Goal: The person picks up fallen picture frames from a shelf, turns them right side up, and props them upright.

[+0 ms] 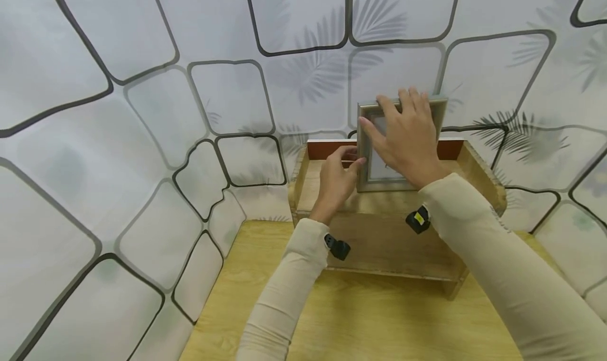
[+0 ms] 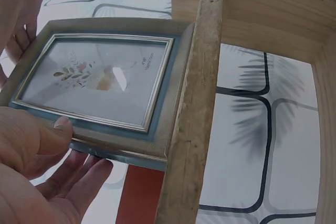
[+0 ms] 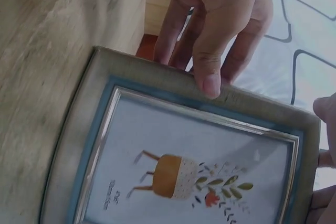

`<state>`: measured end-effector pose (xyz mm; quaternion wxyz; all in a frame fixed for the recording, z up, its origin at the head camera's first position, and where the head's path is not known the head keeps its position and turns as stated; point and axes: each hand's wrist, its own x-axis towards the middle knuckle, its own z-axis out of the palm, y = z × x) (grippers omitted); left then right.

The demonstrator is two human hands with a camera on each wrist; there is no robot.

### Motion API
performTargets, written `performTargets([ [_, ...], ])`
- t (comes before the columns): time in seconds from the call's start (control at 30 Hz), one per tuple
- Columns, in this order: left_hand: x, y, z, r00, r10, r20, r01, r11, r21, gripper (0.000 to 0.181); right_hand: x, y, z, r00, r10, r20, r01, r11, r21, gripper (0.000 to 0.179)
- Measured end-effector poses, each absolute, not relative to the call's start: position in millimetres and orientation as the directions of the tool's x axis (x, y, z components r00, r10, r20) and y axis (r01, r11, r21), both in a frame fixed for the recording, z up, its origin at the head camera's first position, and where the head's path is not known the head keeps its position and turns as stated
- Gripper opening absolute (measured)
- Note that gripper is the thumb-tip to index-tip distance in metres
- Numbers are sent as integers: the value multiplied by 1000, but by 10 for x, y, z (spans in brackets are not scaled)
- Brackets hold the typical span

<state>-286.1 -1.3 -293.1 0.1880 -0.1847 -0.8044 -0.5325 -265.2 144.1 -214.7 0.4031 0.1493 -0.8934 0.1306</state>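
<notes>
Two hands on a gilt-grey picture frame (image 2: 97, 77) atop a small wooden shelf unit (image 1: 393, 240)

The picture frame stands on end on the unit's top board, its lower edge at the wood. Its broad border is a muted champagne colour, finely textured. Inside that runs a blue-green band, then a thin, shiny silver moulding around the pane, where a pale reflection shows. The print (image 3: 184, 166) behind has a whitish ground: leafy sprigs and a red-orange flower rise from a pot on slender legs, ochre below and speckled white above (small lettering sits in a lower corner).

The left hand (image 1: 334, 179) pinches the picture frame's left edge, thumb on the front border and fingers reaching behind. The right hand (image 1: 410, 134) grips the top, fingers hooked over the upper edge and thumb at the upper left corner.

A reddish-brown strip (image 1: 450, 149) lines the unit's back. The unit rests on a yellow wood-grain table (image 1: 379, 319) before a wall (image 1: 313, 97) patterned with rounded dark outlines and feathery leaves.
</notes>
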Motion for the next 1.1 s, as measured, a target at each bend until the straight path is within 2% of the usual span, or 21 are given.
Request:
performTargets([
  [0.33, -2794, 11, -2954, -837, 124, 533, 530, 428, 732, 36, -2591, 1343, -2094, -715, -125, 688, -342, 921, -188, 86],
  [0.67, -2744, 54, -2970, -820, 95, 564, 540, 455, 709, 31, -2580, 1341, -2064, -730, -155, 666, -339, 928, -155, 103],
  [0.77, -2724, 73, -2973, -816, 76, 573, 539, 457, 707, 30, -2569, 1349, -2049, -744, -164, 648, -332, 932, -146, 102],
  [0.97, -2700, 96, -2999, -816, 66, 574, 550, 392, 737, 31, -2559, 1387, -2034, -758, -175, 629, -336, 930, -146, 84],
  [1.1, -2703, 90, -3013, -814, 70, 576, 559, 360, 746, 33, -2560, 1408, -2025, -761, -186, 622, -361, 918, -167, 81],
])
